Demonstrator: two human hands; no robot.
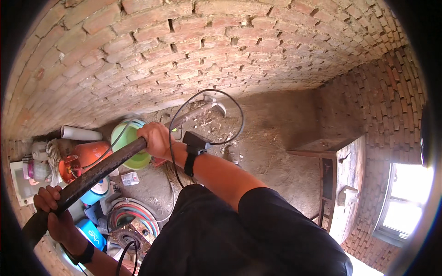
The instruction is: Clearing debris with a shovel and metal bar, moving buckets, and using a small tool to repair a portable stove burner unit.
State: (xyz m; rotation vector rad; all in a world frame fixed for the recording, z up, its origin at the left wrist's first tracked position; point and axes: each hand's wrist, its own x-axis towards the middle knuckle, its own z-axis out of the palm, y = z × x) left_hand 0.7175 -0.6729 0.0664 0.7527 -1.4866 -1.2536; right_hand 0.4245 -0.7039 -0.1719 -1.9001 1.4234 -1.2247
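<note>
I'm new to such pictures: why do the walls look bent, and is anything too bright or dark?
In the head view, the fisheye lens bows the brick wall; in the head view, the window glares nearly white, the black clothing shows little detail, and the near end of the tool handle runs into the dark rim.

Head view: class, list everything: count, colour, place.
Tool: 1, dark-handled, left to centre
Basin: 1, green, left
Container: 1, orange, left
Pipe: 1, white, left
Hoses: several, red/grey, lower left
Cabinet: 1, brown, right
Window: 1, white, far right
Walls: several, reddish, top/right
Floor: 1, brown, centre
Clutter: uncounted, mixed, lower left
Cables: several, black, centre
Device: 1, black, right wrist
Clothing: uncounted, black, bottom
Right hand: 1, bare, gripping tool's middle
Left hand: 1, bare, gripping tool, left
</note>
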